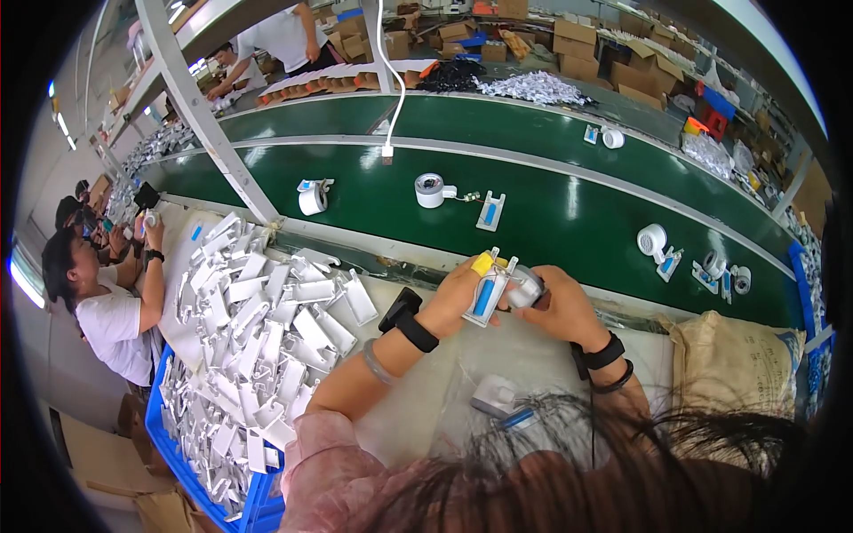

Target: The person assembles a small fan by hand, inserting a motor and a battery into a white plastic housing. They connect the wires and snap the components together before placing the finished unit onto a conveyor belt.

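Note:
My left hand (455, 300) is closed on a white plastic housing (487, 289) with a blue cylindrical cell in it. Something yellow shows at that hand's fingertips; its kind is unclear. My right hand (564, 306) grips a round grey-and-white lamp head (526, 286) right beside the housing. Both parts are held above the worktable's back edge; whether they are joined is hidden by my fingers. Below my hands, partly behind strands of hair, another white unit (495, 395) lies on the table with a blue cell (518, 417) next to it.
White plastic covers (267, 329) are heaped at left, spilling over a blue crate (258, 497). A green conveyor belt (533, 191) carries several lamp units. A white cable (402, 80) hangs over it. A woven sack (733, 364) lies at right. A co-worker (111, 320) works at far left.

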`<state>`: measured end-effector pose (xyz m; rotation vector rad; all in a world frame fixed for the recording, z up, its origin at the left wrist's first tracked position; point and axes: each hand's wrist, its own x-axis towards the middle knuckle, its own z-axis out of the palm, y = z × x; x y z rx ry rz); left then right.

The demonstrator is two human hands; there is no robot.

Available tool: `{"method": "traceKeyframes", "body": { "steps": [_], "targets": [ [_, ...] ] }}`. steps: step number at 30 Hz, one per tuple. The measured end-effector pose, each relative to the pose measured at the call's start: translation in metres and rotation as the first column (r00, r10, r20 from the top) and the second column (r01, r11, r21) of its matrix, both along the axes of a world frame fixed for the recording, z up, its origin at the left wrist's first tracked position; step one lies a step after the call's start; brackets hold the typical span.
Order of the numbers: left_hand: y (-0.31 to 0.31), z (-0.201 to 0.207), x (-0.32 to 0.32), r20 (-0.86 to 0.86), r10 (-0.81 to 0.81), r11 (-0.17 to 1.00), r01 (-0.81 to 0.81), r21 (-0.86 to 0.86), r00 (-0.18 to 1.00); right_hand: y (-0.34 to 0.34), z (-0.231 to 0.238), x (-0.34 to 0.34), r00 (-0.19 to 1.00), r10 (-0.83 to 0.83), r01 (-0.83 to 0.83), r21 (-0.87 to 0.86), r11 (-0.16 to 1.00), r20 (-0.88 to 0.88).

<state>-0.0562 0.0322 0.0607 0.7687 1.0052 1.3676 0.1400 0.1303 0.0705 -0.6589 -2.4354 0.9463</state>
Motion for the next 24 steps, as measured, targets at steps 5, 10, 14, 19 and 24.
{"method": "traceKeyframes", "body": {
  "steps": [5,10,14,19,24],
  "targets": [
    [0.015,-0.02,-0.008,-0.111,0.065,0.993,-0.075,-0.092,0.992,0.038,-0.031,0.015,0.9,-0.323,0.379,0.16,0.911,-0.291],
    [0.04,-0.02,-0.023,-0.324,0.054,0.991,-0.09,-0.098,0.944,0.048,-0.019,0.027,0.787,-0.445,0.509,0.042,0.86,-0.427],
    [0.092,-0.032,-0.07,-0.941,0.258,0.948,-0.243,0.204,0.217,0.042,-0.021,0.015,0.9,-0.315,0.377,0.173,0.91,-0.302],
    [0.16,-0.029,-0.078,-0.988,-0.012,0.881,-0.469,0.062,-0.155,0.038,-0.025,0.014,0.916,-0.291,0.351,0.205,0.913,-0.275],
    [0.194,-0.048,-0.067,-0.962,0.048,0.892,-0.421,0.162,-0.269,0.035,-0.023,0.017,0.946,-0.238,0.279,0.177,0.944,-0.222]
  ]
}}
